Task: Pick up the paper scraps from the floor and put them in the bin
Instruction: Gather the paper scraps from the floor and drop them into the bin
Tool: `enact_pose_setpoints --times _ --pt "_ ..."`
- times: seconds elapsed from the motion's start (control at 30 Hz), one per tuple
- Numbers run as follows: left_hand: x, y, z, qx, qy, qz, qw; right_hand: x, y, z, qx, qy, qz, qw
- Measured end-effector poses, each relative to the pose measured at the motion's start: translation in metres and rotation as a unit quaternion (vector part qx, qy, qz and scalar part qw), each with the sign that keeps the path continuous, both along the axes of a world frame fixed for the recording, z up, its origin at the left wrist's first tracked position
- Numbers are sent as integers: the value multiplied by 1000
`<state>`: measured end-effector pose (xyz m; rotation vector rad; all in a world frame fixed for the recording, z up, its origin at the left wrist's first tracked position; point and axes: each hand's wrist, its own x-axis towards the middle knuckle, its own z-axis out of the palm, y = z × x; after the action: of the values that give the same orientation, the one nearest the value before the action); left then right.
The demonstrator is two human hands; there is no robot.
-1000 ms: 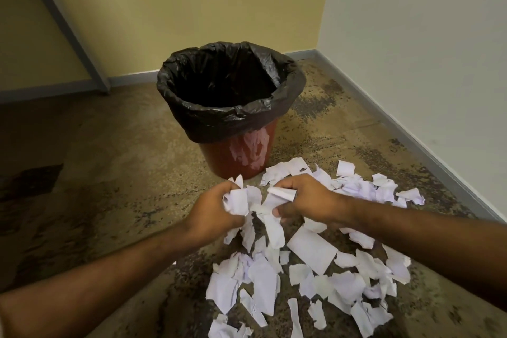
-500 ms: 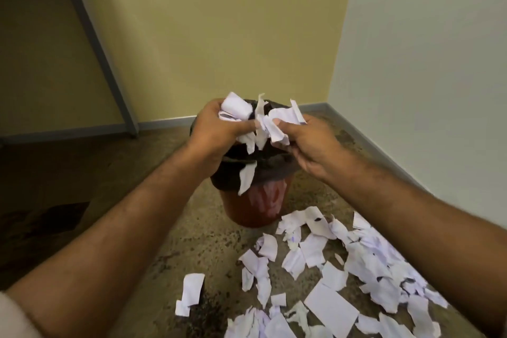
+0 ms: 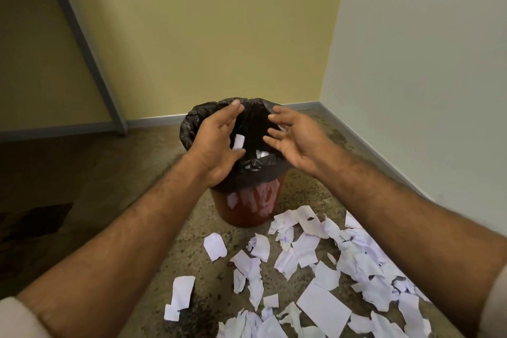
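Black liner [image 3: 248, 170] folded over rim of red bin [image 3: 247, 211]; bin stands on speckled floor [image 3: 131, 189] near room corner. We hold left hand [image 3: 216, 143] and right hand [image 3: 297, 140] over bin mouth, palms facing each other, fingers [image 3: 274, 143] spread apart and loose, gripping nothing. White scrap [image 3: 238, 141] between our hands inside bin opening, more white showing deeper in. Paper scraps [image 3: 323, 280] lie scattered on floor in front of bin, mostly toward right. Yellow wall [image 3: 205, 35] behind.
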<state>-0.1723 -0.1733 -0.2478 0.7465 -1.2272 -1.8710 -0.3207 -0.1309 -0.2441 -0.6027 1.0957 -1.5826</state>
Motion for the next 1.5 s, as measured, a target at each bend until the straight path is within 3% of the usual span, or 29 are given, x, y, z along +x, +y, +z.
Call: enact_pose_setpoints --times 0.1,0.17,0.2,0.27,0.3,0.37,0.43,0.5,0.57,0.63,0.7,0.83,0.9,0.97,1.13,1.33,1.4,1.5 --pt "1 7 -7 -42 -7 10 999 -5 9 -3 -29 45 -10 999" --pt "1 15 -14 -126 -58 74 988 -10 18 -8 -34 136 -46 989" --pt "3 19 -19 -210 -102 125 964 -15 24 -13 -35 197 -70 977" --pt "9 30 -35 -411 -182 212 868 -31 38 -29 -38 310 -112 943" --pt "13 37 -44 -488 -197 225 820 -40 45 -41 -36 355 -119 926" --pt "20 53 -70 -563 -219 183 776 -61 61 -70 -5 439 -98 893" --pt "24 69 -105 -554 -291 82 775 -83 76 -104 61 511 -15 857" --pt "27 83 -144 -482 -423 -36 766 -105 93 -139 176 595 91 779" --pt "35 92 -181 -368 -569 -169 716 -123 113 -172 309 652 182 668" --pt "47 98 -212 -300 -637 -286 651 -134 134 -198 398 665 250 580" --pt "60 107 -233 -272 -653 -353 613 -137 151 -219 428 642 301 560" --pt "70 128 -253 -331 -657 -381 560 -116 170 -235 378 631 357 576" --pt "68 133 -256 -345 -653 -355 573 -97 172 -235 346 621 373 597" --pt "65 136 -257 -350 -633 -328 608 -78 173 -235 316 619 392 603" --pt "65 141 -259 -320 -581 -302 685 -34 183 -243 249 627 463 575" --pt "65 146 -260 -307 -546 -358 692 -2 197 -259 209 674 482 520" --pt "66 149 -263 -318 -529 -356 701 3 199 -260 185 683 457 539" --pt "67 147 -265 -307 -515 -339 725 4 198 -256 167 668 409 599"
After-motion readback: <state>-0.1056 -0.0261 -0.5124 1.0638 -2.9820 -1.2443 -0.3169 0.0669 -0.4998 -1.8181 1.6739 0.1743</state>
